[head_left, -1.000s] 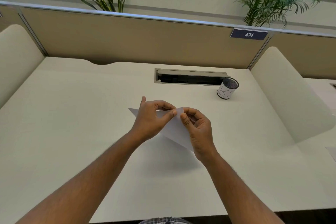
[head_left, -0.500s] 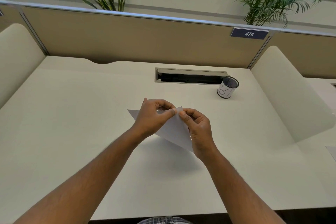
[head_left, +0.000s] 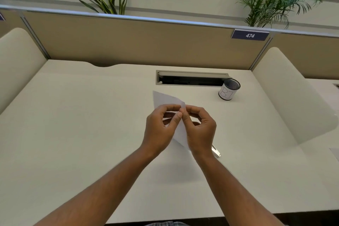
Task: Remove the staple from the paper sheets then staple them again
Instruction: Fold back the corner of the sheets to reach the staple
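White paper sheets (head_left: 166, 99) are held up above the middle of the desk, tilted on edge. My left hand (head_left: 159, 126) pinches the sheets near their top corner with thumb and forefinger. My right hand (head_left: 200, 128) pinches the same corner from the right, fingertips touching those of the left. The staple itself is too small to make out. A metal stapler or staple tool (head_left: 216, 151) lies on the desk just behind my right wrist, mostly hidden.
A white cup (head_left: 228, 91) marked with letters stands at the back right, beside an open cable slot (head_left: 190, 79) in the desk (head_left: 73, 124). Padded dividers rise on both sides and a tan partition at the back. Another paper's corner shows at the far right edge.
Both hands have lifted the sheets higher and turned them more upright. The fingertips have closed in together on the corner. The metal tool is now visible behind my right wrist.
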